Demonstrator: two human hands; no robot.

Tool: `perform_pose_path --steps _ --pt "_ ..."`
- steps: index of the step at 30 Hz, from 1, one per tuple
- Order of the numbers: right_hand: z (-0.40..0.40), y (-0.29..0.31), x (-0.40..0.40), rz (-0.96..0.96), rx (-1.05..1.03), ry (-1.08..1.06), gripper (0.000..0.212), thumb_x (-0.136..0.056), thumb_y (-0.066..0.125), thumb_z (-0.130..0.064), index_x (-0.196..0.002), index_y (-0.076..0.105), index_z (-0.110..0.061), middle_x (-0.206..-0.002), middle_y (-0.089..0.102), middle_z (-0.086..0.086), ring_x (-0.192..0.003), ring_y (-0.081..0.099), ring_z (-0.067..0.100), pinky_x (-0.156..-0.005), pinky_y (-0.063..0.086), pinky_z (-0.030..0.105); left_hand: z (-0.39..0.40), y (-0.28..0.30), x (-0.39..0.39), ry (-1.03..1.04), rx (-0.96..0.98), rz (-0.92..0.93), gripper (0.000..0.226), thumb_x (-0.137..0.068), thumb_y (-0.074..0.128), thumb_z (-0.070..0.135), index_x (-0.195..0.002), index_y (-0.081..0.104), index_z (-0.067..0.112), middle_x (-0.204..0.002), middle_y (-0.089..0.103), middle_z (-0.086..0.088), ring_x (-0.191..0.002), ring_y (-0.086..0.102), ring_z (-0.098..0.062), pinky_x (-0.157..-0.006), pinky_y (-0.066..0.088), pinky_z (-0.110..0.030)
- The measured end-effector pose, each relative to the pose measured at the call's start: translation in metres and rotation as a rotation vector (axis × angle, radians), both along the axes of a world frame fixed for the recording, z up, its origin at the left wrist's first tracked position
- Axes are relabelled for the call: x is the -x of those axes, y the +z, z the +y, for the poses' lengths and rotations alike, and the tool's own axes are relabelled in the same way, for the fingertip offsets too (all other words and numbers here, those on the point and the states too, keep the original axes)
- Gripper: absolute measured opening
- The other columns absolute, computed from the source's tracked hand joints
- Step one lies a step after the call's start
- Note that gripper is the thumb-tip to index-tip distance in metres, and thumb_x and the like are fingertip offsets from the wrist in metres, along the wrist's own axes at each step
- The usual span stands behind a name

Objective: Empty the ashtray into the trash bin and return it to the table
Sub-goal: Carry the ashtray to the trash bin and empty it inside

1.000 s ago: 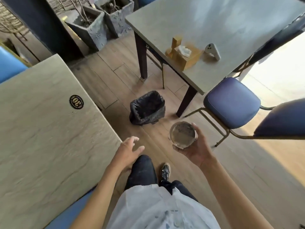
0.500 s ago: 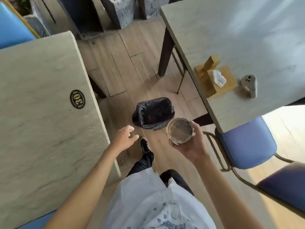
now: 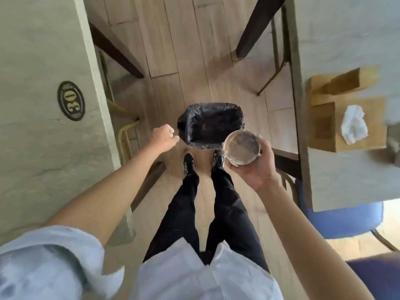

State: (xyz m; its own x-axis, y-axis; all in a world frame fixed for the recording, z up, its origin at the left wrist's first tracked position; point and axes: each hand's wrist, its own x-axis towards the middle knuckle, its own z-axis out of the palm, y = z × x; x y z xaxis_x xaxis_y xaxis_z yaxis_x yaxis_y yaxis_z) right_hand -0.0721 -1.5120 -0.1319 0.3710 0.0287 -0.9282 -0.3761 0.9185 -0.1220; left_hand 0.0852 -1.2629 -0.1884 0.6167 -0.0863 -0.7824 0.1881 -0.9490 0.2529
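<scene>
My right hand (image 3: 257,167) holds a round ashtray (image 3: 241,147) upright, with grey ash and residue inside. The ashtray hangs at the near right corner of the trash bin (image 3: 211,124), a small rectangular bin lined with a black bag standing on the wooden floor just ahead of my shoes. My left hand (image 3: 163,136) hovers by the bin's left edge with its fingers curled and nothing in it. The bin's inside is dark.
A stone-look table (image 3: 43,105) with an oval "30" plate (image 3: 71,101) fills the left. Another table (image 3: 346,40) on the right carries a wooden tissue holder (image 3: 346,118). A blue chair (image 3: 337,219) sits under it. Dark table legs and thin metal chair legs flank the aisle.
I have walked up to the bin, which now lies right in front of my feet. The ashtray has moved over the bin's near right corner, and my left hand has curled shut beside the bin.
</scene>
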Motion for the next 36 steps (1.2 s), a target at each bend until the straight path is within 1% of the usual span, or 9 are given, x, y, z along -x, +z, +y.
perform_pose_path --steps 5,9,14,18,21,24,29,33,36 --pt "-0.031 -0.078 -0.03 0.063 0.036 0.083 0.044 -0.091 0.061 -0.048 -0.117 0.072 -0.014 -0.125 0.067 0.016 -0.116 0.063 0.036 -0.109 0.045 0.053 -0.012 -0.087 -0.008 0.097 -0.061 0.108 0.039 -0.088 0.063 0.036 -0.123 0.063 0.017 -0.129 0.065 -0.002 -0.123 0.057 -0.026 -0.103 0.046 -0.038" --pt "-0.049 -0.145 -0.041 0.108 0.035 0.093 0.063 -0.088 0.069 -0.047 -0.141 0.061 -0.015 -0.136 0.062 0.014 -0.138 0.055 0.036 -0.109 0.048 0.053 -0.016 -0.16 -0.008 0.117 -0.037 0.174 0.007 -0.09 0.062 0.028 -0.092 0.057 0.023 -0.097 0.056 -0.001 -0.094 0.055 -0.02 -0.09 0.045 -0.032" --pt "-0.057 -0.221 -0.05 0.073 0.032 0.123 0.077 -0.084 0.071 -0.045 -0.151 0.051 -0.015 -0.16 0.047 0.017 -0.148 0.043 0.039 -0.112 0.044 0.053 -0.024 -0.242 -0.008 0.138 -0.037 0.153 0.01 -0.087 0.058 0.019 -0.081 0.051 0.023 -0.085 0.046 -0.002 -0.079 0.044 -0.018 -0.072 0.033 -0.027" --pt "-0.054 -0.276 -0.055 0.074 0.019 0.166 0.074 -0.085 0.068 -0.047 -0.148 0.053 -0.011 -0.161 0.045 0.019 -0.147 0.044 0.041 -0.109 0.044 0.051 -0.033 -0.296 -0.002 0.205 -0.045 0.145 0.024 -0.088 0.065 0.026 -0.069 0.051 0.022 -0.083 0.058 -0.002 -0.078 0.054 -0.021 -0.072 0.041 -0.03" --pt "-0.05 -0.307 -0.06 0.081 0.049 0.228 0.05 -0.088 0.065 -0.048 -0.128 0.067 -0.018 -0.143 0.062 0.015 -0.138 0.056 0.038 -0.105 0.046 0.05 -0.035 -0.327 0.002 0.215 -0.109 0.078 0.036 -0.088 0.067 0.039 -0.098 0.064 0.005 -0.101 0.073 -0.014 -0.093 0.068 -0.032 -0.071 0.047 -0.034" --pt "-0.044 -0.328 -0.067 0.092 0.091 0.306 0.034 -0.091 0.062 -0.049 -0.112 0.071 -0.024 -0.124 0.064 0.008 -0.114 0.06 0.032 -0.093 0.05 0.047 -0.039 -0.336 0.009 0.24 -0.116 0.037 0.05 -0.091 0.071 0.031 -0.126 0.05 0.001 -0.124 0.064 -0.02 -0.116 0.062 -0.04 -0.092 0.049 -0.044" --pt "-0.033 -0.359 -0.08 0.203 0.184 0.254 0.042 -0.089 0.064 -0.053 -0.12 0.066 -0.024 -0.128 0.063 0.008 -0.115 0.06 0.03 -0.093 0.055 0.044 -0.028 -0.341 0.022 0.214 -0.058 0.028 0.038 -0.089 0.072 0.028 -0.115 0.053 0.007 -0.117 0.065 -0.015 -0.108 0.064 -0.036 -0.085 0.049 -0.04" --pt "-0.011 -0.371 -0.09 0.226 0.257 0.55 0.039 -0.085 0.065 -0.056 -0.109 0.067 -0.025 -0.108 0.068 0.003 -0.097 0.065 0.025 -0.087 0.058 0.042 -0.018 -0.338 0.03 0.237 -0.013 0.084 0.033 -0.091 0.067 0.025 -0.115 0.053 0.006 -0.109 0.065 -0.014 -0.099 0.064 -0.033 -0.075 0.044 -0.034" --pt "0.001 -0.375 -0.098 0.251 0.314 0.643 0.033 -0.088 0.065 -0.053 -0.1 0.07 -0.023 -0.095 0.07 0.002 -0.089 0.064 0.023 -0.081 0.057 0.039 -0.012 -0.339 0.032 0.244 0.024 0.099 0.031 -0.091 0.067 0.025 -0.115 0.054 0.01 -0.102 0.067 -0.012 -0.093 0.067 -0.031 -0.078 0.053 -0.037"
